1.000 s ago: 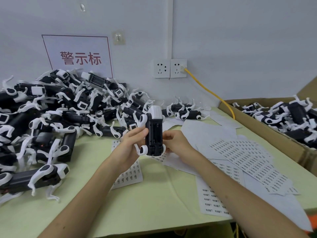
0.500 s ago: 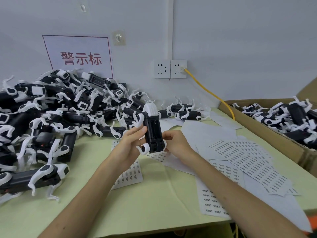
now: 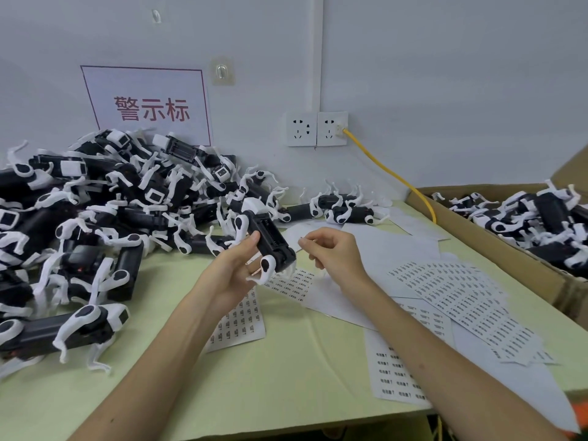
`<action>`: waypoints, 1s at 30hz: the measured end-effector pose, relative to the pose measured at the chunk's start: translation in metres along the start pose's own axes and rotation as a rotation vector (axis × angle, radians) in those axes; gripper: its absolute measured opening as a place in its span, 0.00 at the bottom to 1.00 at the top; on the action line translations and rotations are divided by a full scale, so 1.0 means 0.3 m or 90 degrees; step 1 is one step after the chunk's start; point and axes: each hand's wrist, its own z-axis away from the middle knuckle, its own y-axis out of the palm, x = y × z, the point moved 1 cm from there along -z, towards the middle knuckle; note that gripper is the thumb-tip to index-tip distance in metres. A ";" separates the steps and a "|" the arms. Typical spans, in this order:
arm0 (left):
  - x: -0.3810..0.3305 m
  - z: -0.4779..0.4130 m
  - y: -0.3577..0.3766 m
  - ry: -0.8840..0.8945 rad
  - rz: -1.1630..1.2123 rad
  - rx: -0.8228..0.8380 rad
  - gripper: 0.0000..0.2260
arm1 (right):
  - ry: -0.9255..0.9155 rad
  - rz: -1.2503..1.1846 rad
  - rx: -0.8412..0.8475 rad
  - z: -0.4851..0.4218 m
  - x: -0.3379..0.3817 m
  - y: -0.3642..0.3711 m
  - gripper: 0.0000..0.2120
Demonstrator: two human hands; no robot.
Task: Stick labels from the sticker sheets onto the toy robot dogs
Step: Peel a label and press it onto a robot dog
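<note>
My left hand (image 3: 232, 272) grips a black toy robot dog (image 3: 270, 240) with white legs and head, held above the table, tilted, with its underside towards me. My right hand (image 3: 334, 253) is just right of the dog and apart from it. Its fingers are curled, and thumb and forefinger pinch what looks like a small white label (image 3: 301, 240). Sticker sheets lie on the green table: one under my left wrist (image 3: 238, 323), one fanned out at the right (image 3: 461, 294), and one near the front edge (image 3: 394, 370).
A big pile of robot dogs (image 3: 111, 211) covers the left of the table. A cardboard box (image 3: 477, 237) at the right holds more dogs (image 3: 541, 218). A yellow cable (image 3: 391, 173) runs from the wall sockets (image 3: 315, 128). Two dogs (image 3: 340, 211) lie by the wall.
My right hand has let go of the dog and drawn away to the right. My left hand has tipped the dog's head end to the left.
</note>
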 end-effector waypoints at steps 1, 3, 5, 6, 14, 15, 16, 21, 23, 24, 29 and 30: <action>0.001 -0.002 -0.002 -0.017 0.013 -0.012 0.19 | -0.017 0.006 -0.002 0.001 0.002 -0.002 0.05; 0.007 -0.008 -0.009 -0.055 0.041 -0.036 0.08 | -0.065 0.045 -0.007 0.006 0.006 -0.001 0.04; 0.016 -0.012 -0.019 -0.082 0.049 -0.072 0.05 | -0.105 0.081 -0.006 0.015 0.011 0.009 0.09; 0.019 -0.015 -0.025 -0.088 0.056 -0.094 0.05 | -0.112 0.079 0.004 0.019 0.015 0.014 0.11; 0.009 -0.031 -0.038 -0.037 0.196 -0.193 0.14 | 0.030 -0.171 0.192 0.019 0.048 0.011 0.16; 0.009 -0.029 -0.039 -0.038 0.211 -0.211 0.13 | 0.045 -0.198 0.212 0.018 0.050 0.010 0.16; 0.009 -0.029 -0.041 -0.039 0.219 -0.230 0.11 | 0.060 -0.227 0.233 0.017 0.053 0.010 0.17; -0.025 -0.036 -0.015 -0.041 0.244 -0.240 0.06 | 0.133 -0.407 0.315 0.018 0.058 0.003 0.19; -0.037 -0.046 0.013 -0.024 0.208 -0.218 0.06 | 0.148 -0.459 0.329 0.019 0.059 0.000 0.20; -0.040 -0.052 0.031 -0.014 0.200 -0.206 0.07 | 0.152 -0.477 0.336 0.020 0.060 0.000 0.20; -0.025 -0.100 0.131 0.022 0.226 -0.162 0.07 | 0.158 -0.522 0.334 0.025 0.068 -0.001 0.32; -0.014 -0.109 0.146 0.020 0.232 -0.159 0.08 | 0.157 -0.527 0.334 0.027 0.070 0.001 0.35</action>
